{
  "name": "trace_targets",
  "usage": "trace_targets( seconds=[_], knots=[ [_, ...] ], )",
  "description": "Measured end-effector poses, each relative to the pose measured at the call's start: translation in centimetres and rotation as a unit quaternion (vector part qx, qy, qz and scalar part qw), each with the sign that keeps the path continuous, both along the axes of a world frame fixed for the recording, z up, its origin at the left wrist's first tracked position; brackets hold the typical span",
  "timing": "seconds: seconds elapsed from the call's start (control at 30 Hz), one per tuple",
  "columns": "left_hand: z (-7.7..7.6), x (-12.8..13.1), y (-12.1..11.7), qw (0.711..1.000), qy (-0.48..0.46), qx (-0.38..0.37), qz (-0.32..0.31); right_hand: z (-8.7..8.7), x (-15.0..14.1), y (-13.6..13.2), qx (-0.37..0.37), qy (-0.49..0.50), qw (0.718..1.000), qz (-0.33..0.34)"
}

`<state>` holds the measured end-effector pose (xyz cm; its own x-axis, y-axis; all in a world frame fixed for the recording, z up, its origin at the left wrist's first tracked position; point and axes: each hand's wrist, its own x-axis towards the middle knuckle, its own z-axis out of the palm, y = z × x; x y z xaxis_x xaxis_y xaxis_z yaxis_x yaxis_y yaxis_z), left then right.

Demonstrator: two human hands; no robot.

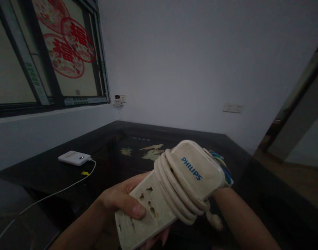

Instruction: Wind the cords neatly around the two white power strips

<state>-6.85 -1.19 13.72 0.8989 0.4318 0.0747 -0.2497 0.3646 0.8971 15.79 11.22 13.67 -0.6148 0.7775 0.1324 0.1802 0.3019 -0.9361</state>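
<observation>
A dirty white power strip (140, 222) with a blue PHILIPS label lies slantwise in front of me, above the dark table. Its thick white cord (174, 189) is wound several times around the upper half, and a loose cord end hangs at the right. My left hand (124, 201) is closed on the lower end, thumb pressed on the socket face. My right hand (222, 192) reaches behind the labelled end, where its fingers are hidden. A colourful blue, green and yellow striped thing (225, 168) shows beside that end; I cannot tell what it is.
A white power bank (74, 158) with a thin white cable (54, 192) sits on the black table (106, 146) at the left. Wall sockets (232, 108) are on the wall behind. A window (75, 83) with red round stickers is at the upper left.
</observation>
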Motion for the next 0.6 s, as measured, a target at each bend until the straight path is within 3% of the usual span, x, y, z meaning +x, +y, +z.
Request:
trace_targets(
  seconds=[0.13, 0.27, 0.37, 0.43, 0.6],
  knots=[
    [2.1, 0.3, 0.6, 0.976, 0.138, 0.170, -0.016, 3.5, -0.2, 1.1, 0.025, -0.058, 0.996, 0.065],
    [2.4, 1.0, 0.9, 0.881, 0.254, 0.389, 0.084, 8.1, 0.1, 0.5, 0.137, -0.135, 0.979, 0.067],
    [1.2, 1.3, 1.9, 0.830, 0.305, 0.433, 0.175, 10.9, 0.1, -1.0, 0.227, -0.178, 0.957, 0.013],
    [0.1, 1.4, 2.9, 0.808, 0.313, 0.444, 0.226, 11.8, -0.4, -2.5, 0.274, -0.201, 0.940, -0.007],
    [-2.2, 1.4, 6.1, 0.775, 0.290, 0.453, 0.332, 10.8, -3.0, -6.6, 0.412, -0.279, 0.865, -0.061]
  ],
)
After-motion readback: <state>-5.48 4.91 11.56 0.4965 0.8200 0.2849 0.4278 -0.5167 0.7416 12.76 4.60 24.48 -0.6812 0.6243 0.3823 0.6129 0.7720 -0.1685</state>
